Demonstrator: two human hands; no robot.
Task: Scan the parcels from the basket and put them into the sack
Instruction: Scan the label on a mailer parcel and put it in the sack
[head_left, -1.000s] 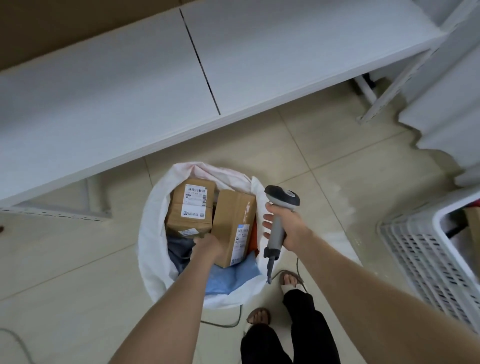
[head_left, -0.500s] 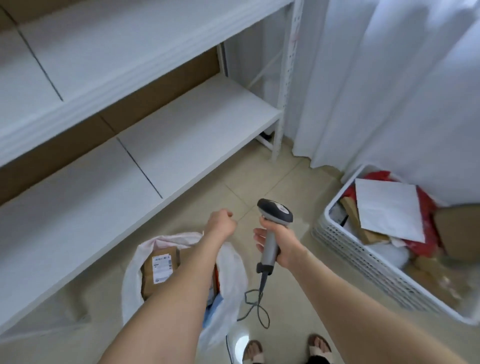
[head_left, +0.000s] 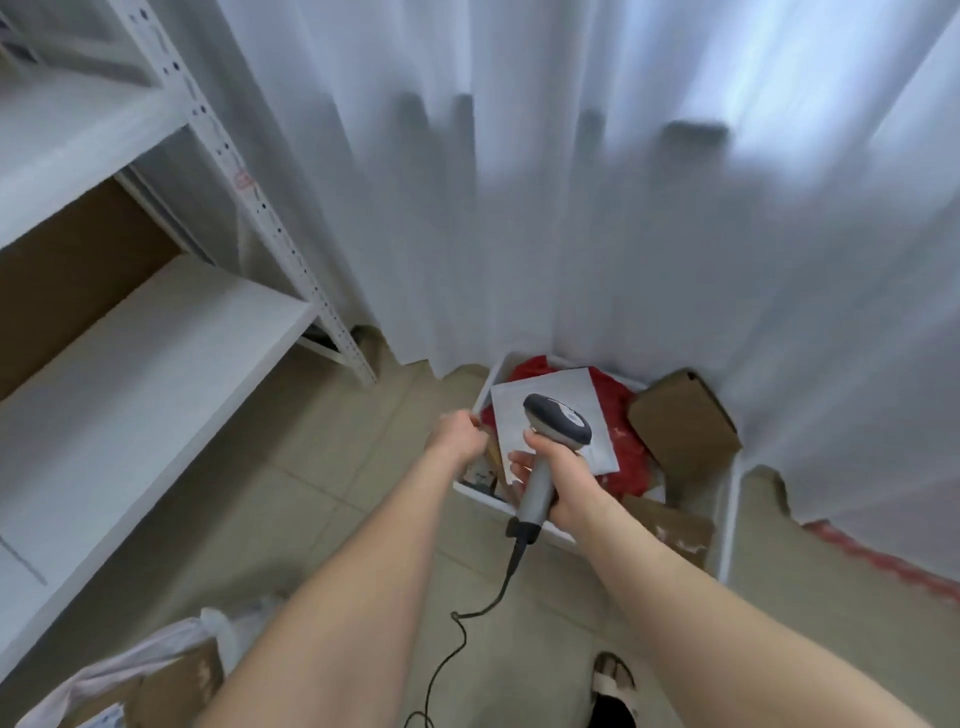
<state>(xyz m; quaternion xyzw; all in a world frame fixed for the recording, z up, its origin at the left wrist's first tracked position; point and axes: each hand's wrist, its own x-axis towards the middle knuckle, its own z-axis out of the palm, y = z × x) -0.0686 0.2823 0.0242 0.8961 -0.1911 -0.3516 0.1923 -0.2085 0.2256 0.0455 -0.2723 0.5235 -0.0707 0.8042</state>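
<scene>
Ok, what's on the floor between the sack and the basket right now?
Head view: bare tile floor between the sack and the basket. Only the scanner cable hangs over it, and the left forearm hides part of that stretch.

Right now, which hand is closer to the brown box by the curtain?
Right. The right hand, holding the scanner, is left of the brown box; the left hand farther left.

A white shelving unit (head_left: 156, 338) is standing well left of the left hand (head_left: 457, 439); a white curtain (head_left: 571, 208) is hanging beyond the right hand (head_left: 566, 478), reaching the tiled floor (head_left: 322, 467).
</scene>
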